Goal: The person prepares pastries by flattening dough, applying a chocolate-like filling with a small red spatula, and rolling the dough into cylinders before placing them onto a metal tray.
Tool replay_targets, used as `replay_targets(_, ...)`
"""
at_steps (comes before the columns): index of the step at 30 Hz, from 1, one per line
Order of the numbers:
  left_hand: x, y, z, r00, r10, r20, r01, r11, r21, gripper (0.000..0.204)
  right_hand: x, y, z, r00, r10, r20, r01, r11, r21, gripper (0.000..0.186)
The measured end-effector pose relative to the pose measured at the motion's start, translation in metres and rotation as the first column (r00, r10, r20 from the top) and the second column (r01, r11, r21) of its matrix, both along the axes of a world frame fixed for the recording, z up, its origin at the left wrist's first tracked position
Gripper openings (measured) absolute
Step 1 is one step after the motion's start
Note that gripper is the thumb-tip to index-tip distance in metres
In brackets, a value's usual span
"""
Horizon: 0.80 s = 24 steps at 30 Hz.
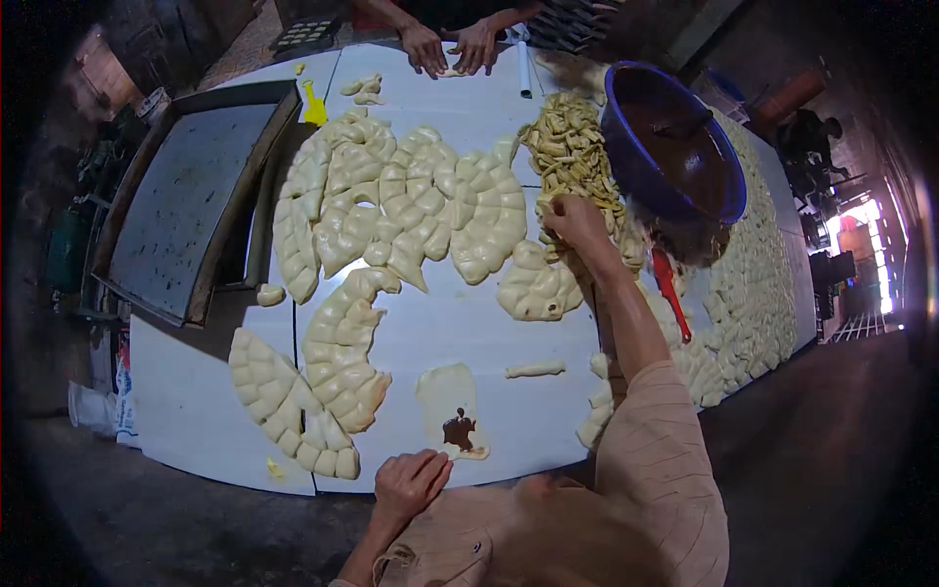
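Observation:
At the table's near edge, my left hand (413,481) has its fingers bent together, with the tips at the near corner of a thin sheet of dough (447,389). A dark brown, glossy smear of filling (457,428) lies on that sheet. My right arm stretches forward, and my right hand (579,223) is closed at the edge of a heap of yellowish strips (567,147) that look like sliced banana. What its fingertips hold is hidden. Beside the sheet lies a rolled dough stick (535,370). A cluster of dough pieces (538,284) sits just below my right hand.
Joined dough portions (421,196) cover the table's middle and left. A purple basin (636,161) of brown filling stands right, near a red spatula (669,293) and many dough pieces (753,323). Trays (186,196) are left. Across the table, another person's hands (450,49) work dough.

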State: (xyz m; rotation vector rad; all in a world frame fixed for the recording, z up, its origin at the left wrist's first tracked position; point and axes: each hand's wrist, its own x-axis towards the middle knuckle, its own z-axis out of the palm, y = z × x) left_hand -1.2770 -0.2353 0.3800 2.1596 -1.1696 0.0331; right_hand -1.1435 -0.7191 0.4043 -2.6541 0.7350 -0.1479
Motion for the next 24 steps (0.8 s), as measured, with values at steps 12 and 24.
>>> replay_targets(12, -0.008, 0.008, 0.000, 1.000, 0.002, -0.004, -0.002, 1.000, -0.003, 0.024, -0.026, 0.013, 0.020, 0.984, -0.080, 0.156, 0.068, 0.995, 0.078, 0.036)
replay_targets(24, 0.009, 0.001, -0.004, 0.997, 0.007, -0.077, -0.010, 0.999, -0.042, 0.021, -0.127, 0.179, 0.076, 0.945, 0.320, -0.074, -0.282, 0.906, 0.317, 0.026)
